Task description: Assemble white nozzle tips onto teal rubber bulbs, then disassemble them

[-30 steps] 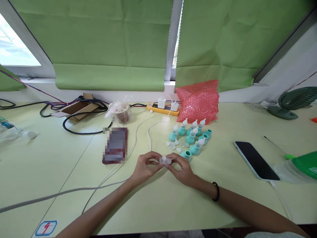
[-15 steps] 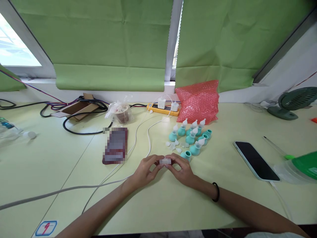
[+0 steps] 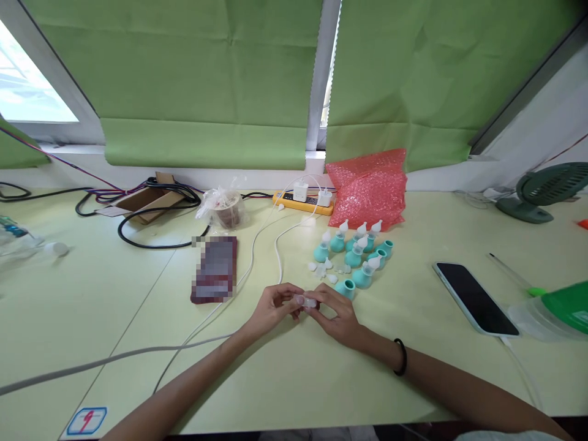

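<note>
Left hand (image 3: pixel 274 306) has shifted since the frame half a second ago: its thumb now lies over the left end of a small clear piece (image 3: pixel 310 302), with its other fingers curled in behind and below; the right hand (image 3: pixel 337 312), with a black band (image 3: pixel 401 356) at the wrist, stays in almost the same place. Both sets of fingers are narrow, closed on that one piece from either side; it is held above the near middle of a pale green counter (image 3: pixel 390 392), partly hidden by the fingertips, so its exact shape cannot be told.

Just beyond the hands is a cluster of teal bulbs (image 3: pixel 362 278); six appear to carry white tips (image 3: pixel 374 263) and look fully assembled; three others show bare round mouths, one just beside the right hand and two at the right edge of the cluster. Loose translucent parts (image 3: pixel 320 272) lie between the hands and the bulbs, unattached. Judged from this layout, roughly two thirds of the visible bulbs are fitted; the three open ones are left, and the held piece is not yet on any bulb.

Behind the bulbs sits a red bubble-wrap bag (image 3: pixel 367 196); to its left is a yellow power strip (image 3: pixel 316 211) with white chargers plugged in; a dark-screened phone (image 3: pixel 475 297) lies well apart to the right; a dark green fan (image 3: pixel 526 208) stands at the far right.
</note>
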Action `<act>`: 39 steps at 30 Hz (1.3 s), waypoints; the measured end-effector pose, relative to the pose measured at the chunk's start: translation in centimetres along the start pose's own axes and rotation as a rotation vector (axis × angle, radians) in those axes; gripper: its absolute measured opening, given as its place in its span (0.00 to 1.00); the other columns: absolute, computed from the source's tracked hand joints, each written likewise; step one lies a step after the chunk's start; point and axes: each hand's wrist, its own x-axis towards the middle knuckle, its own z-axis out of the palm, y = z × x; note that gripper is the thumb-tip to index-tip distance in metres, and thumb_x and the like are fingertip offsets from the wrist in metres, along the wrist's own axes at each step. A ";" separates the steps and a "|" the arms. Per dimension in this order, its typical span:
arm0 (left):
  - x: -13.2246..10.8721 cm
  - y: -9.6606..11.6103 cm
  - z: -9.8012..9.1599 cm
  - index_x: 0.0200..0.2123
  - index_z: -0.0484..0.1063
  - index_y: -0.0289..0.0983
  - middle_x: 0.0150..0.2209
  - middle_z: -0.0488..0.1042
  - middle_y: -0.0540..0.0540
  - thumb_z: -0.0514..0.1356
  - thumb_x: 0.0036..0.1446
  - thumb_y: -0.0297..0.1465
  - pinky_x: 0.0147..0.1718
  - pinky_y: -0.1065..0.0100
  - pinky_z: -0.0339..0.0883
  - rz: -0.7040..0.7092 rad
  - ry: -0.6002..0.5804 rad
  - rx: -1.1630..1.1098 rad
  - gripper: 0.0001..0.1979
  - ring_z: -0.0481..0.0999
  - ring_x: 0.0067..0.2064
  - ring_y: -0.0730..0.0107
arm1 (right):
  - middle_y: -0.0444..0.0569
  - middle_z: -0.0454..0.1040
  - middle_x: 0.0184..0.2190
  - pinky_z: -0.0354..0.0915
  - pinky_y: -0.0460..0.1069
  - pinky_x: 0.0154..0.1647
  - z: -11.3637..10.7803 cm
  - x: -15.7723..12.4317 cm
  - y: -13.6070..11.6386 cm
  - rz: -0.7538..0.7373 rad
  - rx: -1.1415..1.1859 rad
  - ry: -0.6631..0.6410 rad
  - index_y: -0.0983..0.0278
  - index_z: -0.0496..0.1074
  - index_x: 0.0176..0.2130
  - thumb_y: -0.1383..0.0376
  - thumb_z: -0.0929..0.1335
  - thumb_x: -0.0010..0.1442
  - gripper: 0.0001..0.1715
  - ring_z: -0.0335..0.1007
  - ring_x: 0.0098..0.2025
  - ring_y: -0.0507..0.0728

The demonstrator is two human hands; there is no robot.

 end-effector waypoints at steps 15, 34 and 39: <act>0.3 1.7 2.1 0.35 0.69 0.32 0.32 0.70 0.44 0.61 0.46 0.35 0.34 0.65 0.65 -0.044 -0.123 -0.354 0.14 0.69 0.32 0.70 | 0.46 0.67 0.27 0.65 0.49 0.29 -3.1 2.6 -3.2 0.116 0.117 0.063 0.60 0.70 0.35 0.68 0.69 0.46 0.12 0.65 0.30 0.52; 3.2 -0.5 5.5 0.34 0.59 0.37 0.39 0.68 0.47 0.54 0.43 0.24 0.36 0.69 0.62 0.451 0.137 0.756 0.12 0.68 0.37 0.69 | 0.49 0.73 0.28 0.68 0.45 0.21 -10.2 -0.3 -2.8 0.438 -0.123 0.048 0.65 0.73 0.34 0.61 0.68 0.48 0.13 0.68 0.27 0.52; 0.6 -0.4 3.0 0.31 0.60 0.37 0.21 0.63 0.55 0.54 0.41 0.25 0.23 0.74 0.56 0.313 0.184 0.824 0.09 0.62 0.21 0.76 | 0.47 0.71 0.25 0.66 0.44 0.20 -7.0 -0.2 -2.2 0.354 -0.106 -0.085 0.65 0.73 0.35 0.59 0.67 0.49 0.14 0.64 0.23 0.49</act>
